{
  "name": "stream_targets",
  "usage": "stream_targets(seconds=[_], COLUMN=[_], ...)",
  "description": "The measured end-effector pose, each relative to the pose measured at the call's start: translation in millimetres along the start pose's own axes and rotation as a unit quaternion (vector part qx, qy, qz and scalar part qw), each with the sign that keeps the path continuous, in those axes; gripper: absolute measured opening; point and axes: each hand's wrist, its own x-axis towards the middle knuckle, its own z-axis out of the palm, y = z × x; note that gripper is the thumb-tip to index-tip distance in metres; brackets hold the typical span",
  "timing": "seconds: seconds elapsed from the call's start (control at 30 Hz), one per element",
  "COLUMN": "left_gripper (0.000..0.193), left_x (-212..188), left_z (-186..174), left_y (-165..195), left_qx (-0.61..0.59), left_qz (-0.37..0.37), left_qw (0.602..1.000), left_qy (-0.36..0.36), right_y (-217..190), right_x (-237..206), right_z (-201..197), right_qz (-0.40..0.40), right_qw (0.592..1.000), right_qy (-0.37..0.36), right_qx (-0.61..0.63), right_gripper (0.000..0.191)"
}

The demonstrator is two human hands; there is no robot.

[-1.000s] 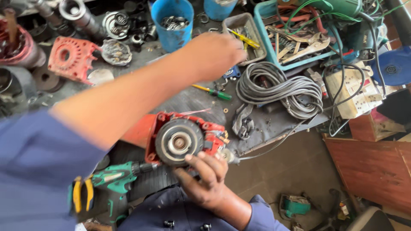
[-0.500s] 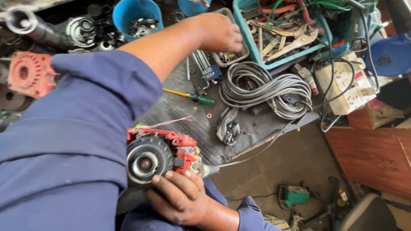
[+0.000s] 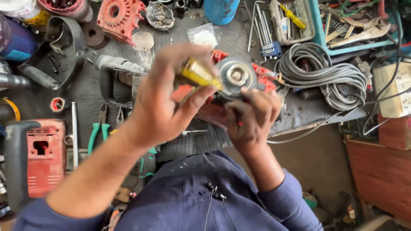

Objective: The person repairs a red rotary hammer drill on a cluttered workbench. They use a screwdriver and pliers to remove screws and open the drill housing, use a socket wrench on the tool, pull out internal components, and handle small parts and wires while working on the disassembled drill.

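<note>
Red metal housing with a round, ribbed silver wheel at its front, the motor part sits in the middle of the view, raised just above the dark desk, gripped from below by the right hand, fingers curled around its underside. Half a second ago the left arm was stretched far out to the grey tray of tools; now the left hand is back at the part, closed around a yellow-handled screwdriver whose handle lies just beside the wheel, so the tool appears fetched and brought to the work. Both hands are blurred, so the tool's tip cannot be made out. Beyond them lies a coil of grey cable, smooth and looped, to the right. Green-handled pliers rest flat on the left, near a boxy red casing. Another red cast cover with round holes sits at the top, beside a blue cup.
</note>
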Motion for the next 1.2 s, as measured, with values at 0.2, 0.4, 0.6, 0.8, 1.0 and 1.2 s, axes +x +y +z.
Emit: stream_targets(seconds=[0.2,0.4,0.6,0.8,1.0,1.2], left_gripper=[0.039,0.038,0.041,0.058,0.064,0.051], left_x=[-54,-56,-45,-31,-19,-15], left_z=[13,13,5,1,-2,14], left_y=[-25,-42,-43,-37,-29,-23], left_qx=[0.037,0.060,0.010,0.027,0.023,0.058], left_qz=[0.012,0.053,0.046,0.097,0.053,0.054], left_qw=[0.998,0.997,0.997,0.991,0.986,0.992], left_qy=[0.041,0.009,-0.056,-0.085,-0.154,-0.102], right_y=[0,-3,-2,-2,-4,-6], right_x=[-4,-16,-18,-18,-17,-19], right_z=[10,16,15,13,13,13], right_qz=[0.007,-0.003,0.001,0.002,0.003,0.000], right_qw=[1.000,0.999,0.999,0.999,0.999,0.999], right_qy=[0.007,0.026,0.021,0.016,0.011,0.019], right_qx=[-0.023,-0.036,-0.031,-0.030,-0.031,-0.027], right_gripper=[0.014,0.011,0.014,0.015,0.015,0.016])
